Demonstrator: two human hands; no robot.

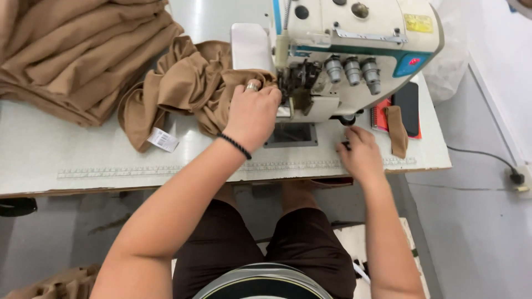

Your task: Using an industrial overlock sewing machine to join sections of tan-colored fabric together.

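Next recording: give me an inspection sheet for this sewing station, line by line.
Surface: pale table with a ruler strip along its front edge.
Job's things: bunched tan fabric with a white tag, lying at the white overlock machine.
Clutter: stack of folded tan fabric; tan strip over a red notebook and a black phone.
Grippers: left hand presses the fabric at the needle area; right hand rests at the table edge on a small dark item, too small to tell.
Cables: black cord across the floor to a plug.
Surroundings: grey floor, more tan fabric bottom left.
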